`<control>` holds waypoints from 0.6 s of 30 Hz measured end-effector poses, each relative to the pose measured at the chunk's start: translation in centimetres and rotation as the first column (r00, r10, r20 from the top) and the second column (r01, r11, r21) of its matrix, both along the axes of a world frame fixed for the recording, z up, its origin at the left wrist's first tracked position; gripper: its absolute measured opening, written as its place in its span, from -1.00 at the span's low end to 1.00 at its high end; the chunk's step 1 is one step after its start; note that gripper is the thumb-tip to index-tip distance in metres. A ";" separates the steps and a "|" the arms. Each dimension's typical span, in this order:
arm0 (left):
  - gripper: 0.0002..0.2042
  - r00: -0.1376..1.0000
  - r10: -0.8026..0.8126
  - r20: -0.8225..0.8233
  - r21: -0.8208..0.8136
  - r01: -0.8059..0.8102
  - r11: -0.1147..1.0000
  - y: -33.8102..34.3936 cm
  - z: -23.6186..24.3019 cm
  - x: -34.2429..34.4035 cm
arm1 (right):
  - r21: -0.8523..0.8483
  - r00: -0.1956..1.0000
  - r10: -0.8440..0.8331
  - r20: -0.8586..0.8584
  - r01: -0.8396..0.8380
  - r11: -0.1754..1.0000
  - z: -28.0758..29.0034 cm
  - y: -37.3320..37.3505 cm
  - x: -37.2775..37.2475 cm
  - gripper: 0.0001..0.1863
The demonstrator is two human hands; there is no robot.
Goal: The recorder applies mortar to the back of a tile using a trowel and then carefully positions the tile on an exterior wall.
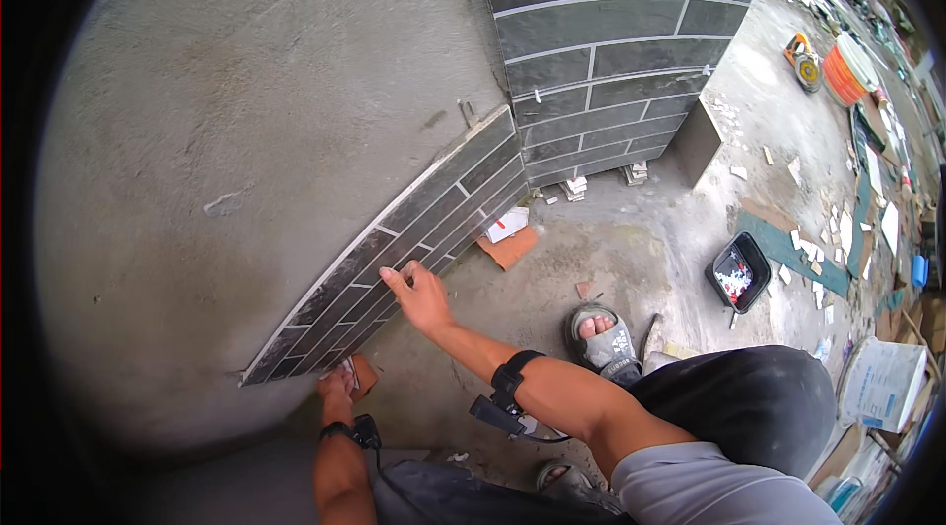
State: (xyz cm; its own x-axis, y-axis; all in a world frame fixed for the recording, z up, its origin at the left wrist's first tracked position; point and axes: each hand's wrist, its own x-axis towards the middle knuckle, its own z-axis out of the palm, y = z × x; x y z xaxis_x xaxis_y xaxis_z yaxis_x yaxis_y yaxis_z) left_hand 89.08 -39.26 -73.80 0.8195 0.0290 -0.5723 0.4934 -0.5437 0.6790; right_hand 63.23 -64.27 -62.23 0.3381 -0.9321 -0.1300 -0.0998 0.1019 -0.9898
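Observation:
Rows of dark grey tiles (414, 249) with white joints run along the foot of a bare cement wall (246, 131). My right hand (419, 294) rests flat, fingers spread, against the lower tiles near the middle of the strip. My left hand (337, 385) is down at the strip's near end, fingers closed on a small orange-brown piece (363, 374) at the bottom tile edge. Both forearms carry black straps. A tiled column (601, 52) in the same grey tile stands at the far end.
An orange tile scrap (510, 247) and a white box (507, 225) lie by the wall base. A black tray (739, 272) of small spacers sits on the concrete floor. My sandalled foot (601, 333) is beside it. Tile offcuts, an orange bucket (843, 72) and bags litter the right side.

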 end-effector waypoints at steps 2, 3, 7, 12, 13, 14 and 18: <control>-0.89 1.000 -0.015 -0.016 -0.018 0.015 1.000 0.4 0.1 0.1 | -0.009 1.000 -0.031 0.002 0.031 0.999 0.1 0.3 0.2 -0.39; -0.89 1.000 -0.011 -0.016 -0.013 0.011 1.000 0.5 0.0 0.1 | 0.006 0.999 -0.028 0.023 0.028 1.000 0.1 0.3 0.2 -0.40; -0.88 1.000 -0.017 -0.014 -0.018 0.017 1.000 0.9 0.0 0.4 | 0.033 0.998 -0.016 0.062 0.014 0.999 0.4 0.4 0.0 -0.42; -0.87 1.000 0.006 0.005 0.046 -0.006 0.999 1.4 -1.0 1.4 | 0.010 0.997 0.010 0.073 -0.011 1.000 -0.1 0.2 0.0 -0.43; -0.87 1.000 -0.018 -0.003 0.006 0.018 1.000 0.9 -1.7 1.0 | -0.015 0.996 0.007 0.086 -0.006 1.000 -1.0 -0.2 -0.4 -0.42; -0.87 0.999 -0.033 0.003 -0.029 0.034 0.999 0.7 -1.6 0.9 | 0.045 0.997 0.044 0.068 -0.048 0.998 -1.3 -0.2 -0.6 -0.41; -0.87 0.999 -0.032 0.037 -0.029 0.033 0.999 1.2 -2.5 1.1 | 0.187 0.993 0.044 0.106 -0.063 0.980 -3.9 -0.7 -0.8 -0.37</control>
